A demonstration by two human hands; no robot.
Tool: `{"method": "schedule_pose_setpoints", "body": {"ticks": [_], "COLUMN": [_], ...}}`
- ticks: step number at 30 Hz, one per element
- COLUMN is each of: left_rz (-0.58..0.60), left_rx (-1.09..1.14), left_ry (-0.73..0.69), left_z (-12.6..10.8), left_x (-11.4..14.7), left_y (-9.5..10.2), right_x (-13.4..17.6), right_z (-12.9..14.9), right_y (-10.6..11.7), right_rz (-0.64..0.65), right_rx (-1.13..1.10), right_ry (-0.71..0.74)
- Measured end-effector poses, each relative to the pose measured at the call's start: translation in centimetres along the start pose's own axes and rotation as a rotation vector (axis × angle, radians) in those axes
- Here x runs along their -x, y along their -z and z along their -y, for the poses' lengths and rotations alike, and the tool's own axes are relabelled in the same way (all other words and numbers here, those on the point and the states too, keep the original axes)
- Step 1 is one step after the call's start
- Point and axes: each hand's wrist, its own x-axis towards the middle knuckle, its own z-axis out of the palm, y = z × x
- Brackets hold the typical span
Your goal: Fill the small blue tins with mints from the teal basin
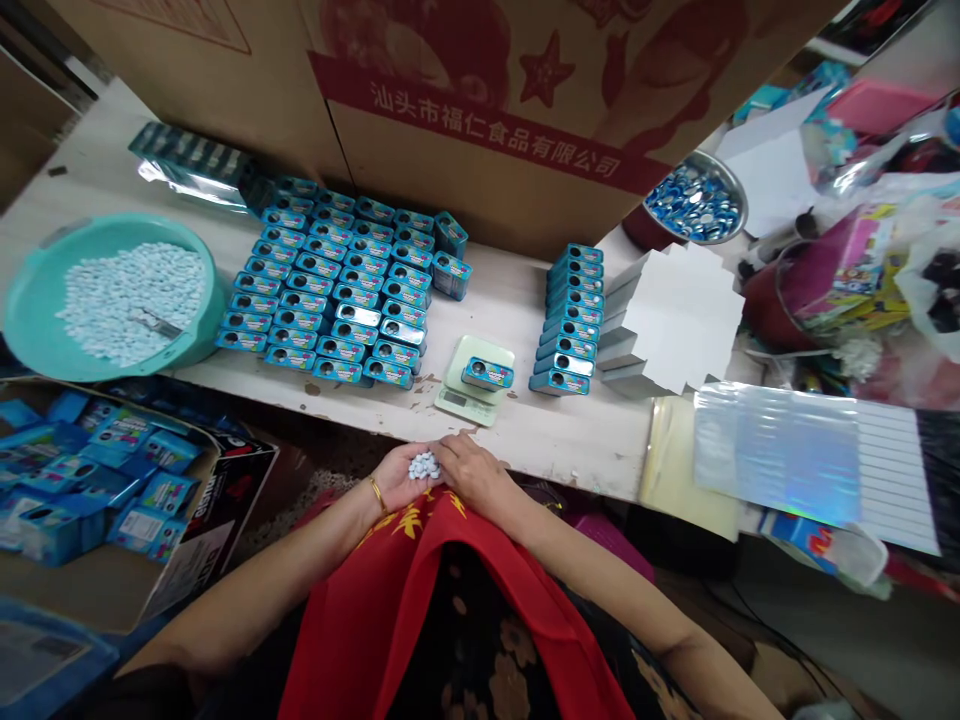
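Note:
Cupped palm-up at the table's front edge, my left hand (397,482) holds a small heap of pale blue candies (424,466). My right hand (474,470) rests against it, back upward, with its fingers bent together at the heap; whatever its fingertips hold is hidden. Just beyond both hands, a pale green digital scale (489,352) carries one small blue box (487,374) with a dark round opening on top. Rows of similar blue boxes (330,275) stand to the left, and a single column of them (570,320) stands to the right.
A turquoise basin (37,335) of pale candies with a metal scoop sits at left. Below it, a carton (247,485) contains blue packages. A large cardboard box (465,170) borders the back. White folded card (686,310) and a metal bowl (739,190) of blue-and-silver pieces are at right.

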Motion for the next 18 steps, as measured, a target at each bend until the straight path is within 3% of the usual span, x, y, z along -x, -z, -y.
{"method": "schedule_pose_setpoints", "body": {"ticks": [6, 9, 14, 18], "left_rz": [0.046, 0.065, 0.010, -0.025], "left_rx": [0.030, 0.049, 0.032, 0.065], "left_ry": [0.019, 0.023, 0.012, -0.022], "left_z": [-0.2, -0.6, -1.0, -1.2], "left_x": [0.0, -0.2, -0.3, 0.1], "left_y": [0.0, 0.2, 0.3, 0.3], "right_x": [0.1, 0.2, 0.2, -0.8], "right_z": [-0.5, -1.6, -6.4, -11.1], "right_y": [-1.2, -0.8, 1.2, 0.7], "right_rz": [-0.068, -0.221, -0.669, -0.624], "right_rx": [-0.147, -0.313, -0.291, -0.251], "right_ry": [0.009, 0.022, -0.327, -0.382]}}
